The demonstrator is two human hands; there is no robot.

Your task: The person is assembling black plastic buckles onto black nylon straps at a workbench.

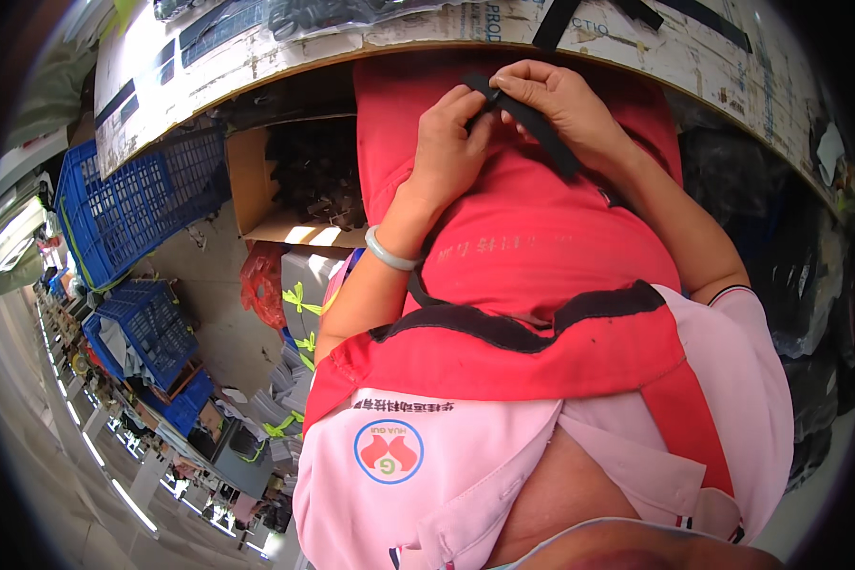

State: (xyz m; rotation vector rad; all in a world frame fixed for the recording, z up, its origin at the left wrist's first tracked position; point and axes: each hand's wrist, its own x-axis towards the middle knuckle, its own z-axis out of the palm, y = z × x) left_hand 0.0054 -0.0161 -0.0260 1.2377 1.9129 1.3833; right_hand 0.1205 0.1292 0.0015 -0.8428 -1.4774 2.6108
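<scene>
Over my lap, in front of the table's near edge, both hands hold a black fabric strap [547, 139]. My left hand [446, 141] is closed, its thumb and fingers pinching the strap near its upper end. Beside it my right hand [568, 106] pinches the same strap between thumb and forefinger. One length of the strap slants down to the right below my fingers, against my red apron [541, 247]. Any small part between the fingertips is hidden.
A worn, white-covered table [351, 52] runs across the top, with black strap pieces [703, 21] and a plastic bag of dark items [332, 14] on it. Under it at left stands a cardboard box [249, 176] of small dark parts. Blue crates [142, 204] stand farther left.
</scene>
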